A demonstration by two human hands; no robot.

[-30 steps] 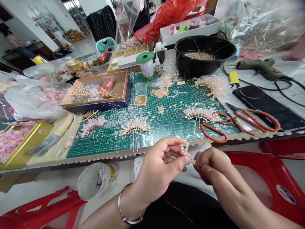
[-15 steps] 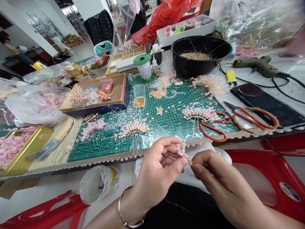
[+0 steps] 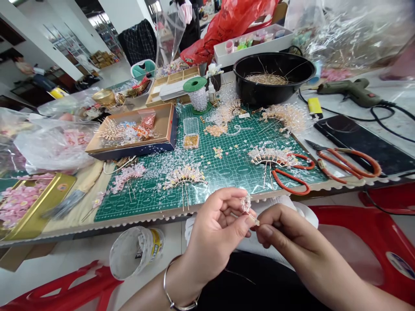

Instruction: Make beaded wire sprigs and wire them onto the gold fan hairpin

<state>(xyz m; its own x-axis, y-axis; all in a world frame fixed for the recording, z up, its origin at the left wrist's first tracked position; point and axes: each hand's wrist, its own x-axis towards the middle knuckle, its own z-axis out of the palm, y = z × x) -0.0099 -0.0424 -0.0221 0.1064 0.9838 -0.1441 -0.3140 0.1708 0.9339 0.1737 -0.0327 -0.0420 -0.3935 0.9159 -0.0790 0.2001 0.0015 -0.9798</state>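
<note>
Below the table's front edge, my left hand (image 3: 218,229) pinches a small clear beaded piece (image 3: 247,203) on thin wire between thumb and fingers. My right hand (image 3: 285,235) meets it from the right, its fingertips closed on the wire end beside the left thumb. A thin wire trails down over my dark lap. Both hands hover above my lap, just in front of the green cutting mat (image 3: 227,160). A silver bangle sits on my left wrist.
Beaded hair combs (image 3: 184,175), orange-handled pliers (image 3: 292,177) and scissors (image 3: 346,162) lie on the mat. A brown tray (image 3: 164,129), black bowl (image 3: 274,75), glue gun (image 3: 352,90), gold tin (image 3: 35,203) and plastic bags ring it. A white cup (image 3: 134,250) and red stools stand below.
My right hand's fingertips have slid left toward my left thumb, closing the gap along the wire. The view has shifted slightly.
</note>
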